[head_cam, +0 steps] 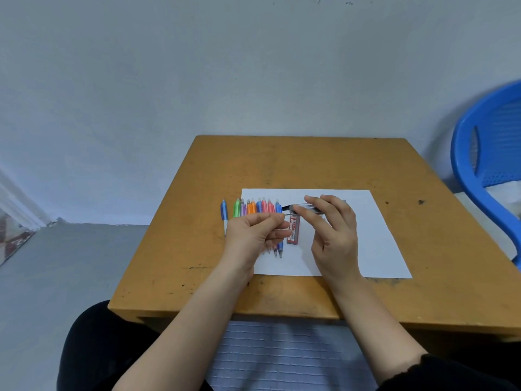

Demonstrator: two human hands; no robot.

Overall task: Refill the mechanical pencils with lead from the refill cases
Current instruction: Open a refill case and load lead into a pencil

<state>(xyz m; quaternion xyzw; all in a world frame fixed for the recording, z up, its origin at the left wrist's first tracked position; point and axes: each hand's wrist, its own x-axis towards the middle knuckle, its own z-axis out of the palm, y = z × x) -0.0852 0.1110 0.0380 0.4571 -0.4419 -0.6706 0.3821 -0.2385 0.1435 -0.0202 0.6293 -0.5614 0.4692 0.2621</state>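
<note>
In the head view, a clear pencil (pixel 308 206) with a dark end is held up over the white paper (pixel 375 235) by the right hand (pixel 334 232). The right fingers (pixel 313 203) are curled round its middle. Its long side runs left to right, and the dark end is pointed left, at the left hand (pixel 255 230).

A thin stick (pixel 287 213) seems to be pinched by the left fingertips (pixel 279 221). It is likely a lead, but it is too small to be sure. It is pointed right, and its tip is just beside the dark end of the pencil, a little below it. So the two ends are nearly lined up, and only a small lift and push seems to be needed.

A red refill case (pixel 293 230) is laid flat on the paper between the two hands, with its long side running away from the person. A row of coloured pencils (pixel 255 207) is laid side by side past the left hand, partly hidden by it. All of it is carried by the desk (pixel 296 165).
</note>
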